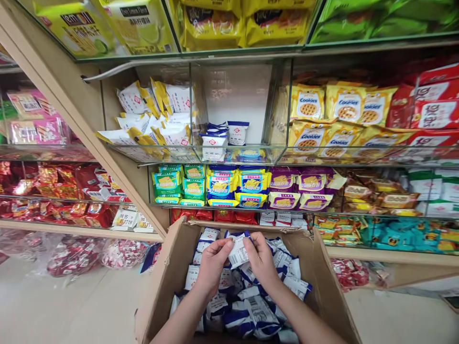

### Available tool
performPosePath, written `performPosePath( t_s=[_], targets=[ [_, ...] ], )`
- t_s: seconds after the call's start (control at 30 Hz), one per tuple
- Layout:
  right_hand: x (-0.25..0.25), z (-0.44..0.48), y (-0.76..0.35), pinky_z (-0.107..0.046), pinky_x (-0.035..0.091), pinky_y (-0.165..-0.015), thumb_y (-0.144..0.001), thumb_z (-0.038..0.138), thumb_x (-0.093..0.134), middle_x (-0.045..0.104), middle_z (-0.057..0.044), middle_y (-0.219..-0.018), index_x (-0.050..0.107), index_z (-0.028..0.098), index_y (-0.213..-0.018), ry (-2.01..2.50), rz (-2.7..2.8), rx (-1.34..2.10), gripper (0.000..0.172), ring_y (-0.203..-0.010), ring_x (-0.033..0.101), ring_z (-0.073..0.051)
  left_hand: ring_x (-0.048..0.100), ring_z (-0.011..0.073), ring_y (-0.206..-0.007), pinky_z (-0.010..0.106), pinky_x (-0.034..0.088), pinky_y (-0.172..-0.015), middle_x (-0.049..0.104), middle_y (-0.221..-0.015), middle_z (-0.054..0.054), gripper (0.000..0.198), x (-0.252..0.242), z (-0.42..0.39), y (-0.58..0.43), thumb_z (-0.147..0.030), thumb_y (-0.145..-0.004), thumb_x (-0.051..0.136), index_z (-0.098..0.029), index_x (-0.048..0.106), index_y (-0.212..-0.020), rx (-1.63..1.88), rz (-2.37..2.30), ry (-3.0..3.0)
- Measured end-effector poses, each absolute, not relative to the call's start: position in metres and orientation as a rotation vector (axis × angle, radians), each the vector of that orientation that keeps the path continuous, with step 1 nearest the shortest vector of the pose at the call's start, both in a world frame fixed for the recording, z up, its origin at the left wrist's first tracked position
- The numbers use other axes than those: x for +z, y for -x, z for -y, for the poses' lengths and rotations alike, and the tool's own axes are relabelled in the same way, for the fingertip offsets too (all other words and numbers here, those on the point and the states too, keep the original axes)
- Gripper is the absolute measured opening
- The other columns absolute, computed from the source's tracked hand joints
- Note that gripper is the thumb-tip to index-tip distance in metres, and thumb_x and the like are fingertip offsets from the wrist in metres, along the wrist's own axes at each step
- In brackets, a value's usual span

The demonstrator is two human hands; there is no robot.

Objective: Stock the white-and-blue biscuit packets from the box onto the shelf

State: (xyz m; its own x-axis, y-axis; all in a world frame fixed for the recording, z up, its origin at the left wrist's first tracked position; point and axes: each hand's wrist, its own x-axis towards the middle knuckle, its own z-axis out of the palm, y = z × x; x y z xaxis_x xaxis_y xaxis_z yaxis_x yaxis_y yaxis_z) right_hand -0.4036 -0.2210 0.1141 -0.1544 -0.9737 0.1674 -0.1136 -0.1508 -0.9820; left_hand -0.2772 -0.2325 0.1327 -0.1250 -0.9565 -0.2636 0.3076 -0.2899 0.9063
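Note:
A small white and blue snack packet [238,252] is held up between my two hands, its printed label and barcode facing me. My left hand [215,263] pinches its left edge, and the fingers of my right hand [261,258] close on its right side. Both hands are over an open cardboard box [163,282], which holds many loose packets [256,310] of the same white and blue kind, lying in all directions. Several similar packets [214,142] stand in a glass-fronted shelf compartment above the box.
Glass-divided shelves rise behind the box. White and yellow packets [138,102] lie left of the middle compartment, yellow cookie packets [308,102] to its right. Soda biscuit packs [219,184] fill the row below. Clear bags of red-wrapped items [73,253] rest on the floor at left.

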Motion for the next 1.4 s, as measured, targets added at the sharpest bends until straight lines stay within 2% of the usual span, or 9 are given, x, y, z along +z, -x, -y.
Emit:
performPosePath(
  t_s=[0.17, 0.27, 0.37, 0.53, 0.7, 0.83, 1.07, 1.17, 1.4],
  targets=[
    [0.119, 0.213, 0.415, -0.029, 0.045, -0.071, -0.079, 0.029, 0.049, 0.06, -0.004, -0.088, 0.05, 0.022, -0.086, 1.623, -1.279, -1.422, 0.01, -0.082, 0.057, -0.017, 0.062, 0.0152, -0.072, 0.023, 0.045, -0.057, 0.064, -0.089, 0.005, 0.049, 0.145, 0.23, 0.269, -0.057, -0.076, 0.042, -0.02, 0.052, -0.106, -2.048, 0.697, -1.024],
    [0.118, 0.208, 0.416, -0.031, 0.044, -0.08, -0.077, 0.026, 0.052, 0.054, -0.007, -0.109, 0.053, 0.023, -0.087, 1.584, -1.127, -1.462, 0.01, -0.1, 0.053, -0.019, 0.062, 0.0131, -0.077, 0.023, 0.047, -0.065, 0.06, -0.103, 0.006, 0.033, 0.151, 0.229, 0.264, -0.036, -0.077, 0.054, -0.02, 0.051, -0.106, -1.972, 0.7, -0.91],
    [0.116, 0.207, 0.411, -0.035, 0.044, -0.085, -0.078, 0.035, 0.051, 0.043, -0.009, -0.128, 0.049, 0.024, -0.105, 1.176, -0.949, -1.494, 0.029, -0.113, 0.046, -0.022, 0.056, 0.0148, -0.09, 0.025, 0.048, -0.072, 0.047, -0.122, 0.005, 0.039, 0.152, 0.227, 0.262, -0.02, -0.072, 0.06, -0.024, 0.048, -0.109, -1.752, 0.877, -0.867],
    [0.121, 0.215, 0.406, -0.039, 0.049, -0.078, -0.071, 0.038, 0.059, 0.063, -0.008, -0.102, 0.044, 0.022, -0.113, 0.739, -0.987, -1.419, 0.047, -0.092, 0.06, -0.022, 0.056, 0.0146, -0.089, 0.026, 0.046, -0.075, 0.043, -0.124, 0.005, 0.051, 0.15, 0.223, 0.269, -0.018, -0.064, 0.068, -0.025, 0.045, -0.11, -1.556, 1.134, -0.859],
    [0.12, 0.218, 0.408, -0.035, 0.049, -0.076, -0.068, 0.035, 0.064, 0.066, -0.005, -0.091, 0.052, 0.02, -0.092, 0.845, -1.077, -1.468, 0.03, -0.085, 0.061, -0.019, 0.057, 0.0125, -0.078, 0.025, 0.045, -0.07, 0.061, -0.089, 0.001, 0.05, 0.143, 0.224, 0.271, -0.025, -0.065, 0.068, -0.022, 0.045, -0.109, -1.645, 1.025, -0.925],
    [0.129, 0.214, 0.41, -0.034, 0.05, -0.076, -0.071, 0.036, 0.061, 0.066, -0.006, -0.092, 0.054, 0.02, -0.091, 1.031, -1.08, -1.378, 0.026, -0.086, 0.061, -0.02, 0.057, 0.0146, -0.084, 0.028, 0.044, -0.074, 0.063, -0.094, 0.001, 0.049, 0.146, 0.224, 0.259, -0.026, -0.065, 0.069, -0.026, 0.046, -0.108, -1.771, 1.016, -0.871],
    [0.272, 0.206, 0.431, -0.035, 0.049, -0.078, -0.074, 0.02, 0.056, 0.061, -0.004, -0.103, 0.051, 0.032, -0.108, 2.072, -1.206, -1.77, 0.037, -0.093, 0.058, -0.021, 0.058, 0.0145, -0.075, 0.03, 0.042, -0.074, 0.062, -0.086, 0.003, 0.036, 0.143, 0.241, 0.221, -0.039, -0.069, 0.063, -0.019, 0.053, -0.097, -1.789, 1.386, -1.02],
    [0.354, 0.243, 0.436, -0.036, 0.045, -0.083, -0.078, 0.019, 0.05, 0.061, -0.005, -0.103, 0.051, 0.026, -0.108, 2.459, -1.441, -1.873, 0.031, -0.092, 0.056, -0.02, 0.053, 0.0153, -0.079, 0.028, 0.04, -0.073, 0.059, -0.079, 0.001, 0.041, 0.112, 0.249, 0.208, -0.047, -0.065, 0.062, -0.018, 0.054, -0.094, -1.63, 1.607, -1.226],
    [0.415, 0.38, 0.425, -0.032, 0.043, -0.077, -0.072, 0.016, 0.058, 0.062, -0.013, -0.099, 0.057, 0.013, -0.096, 2.309, -2.252, -0.582, 0.025, -0.096, 0.055, -0.026, 0.047, 0.0117, -0.069, 0.026, 0.036, -0.065, 0.054, -0.079, 0.0, 0.043, 0.069, 0.25, 0.194, -0.05, -0.064, 0.059, -0.019, 0.052, -0.092, -1.584, 1.742, -1.381]
  ],
)
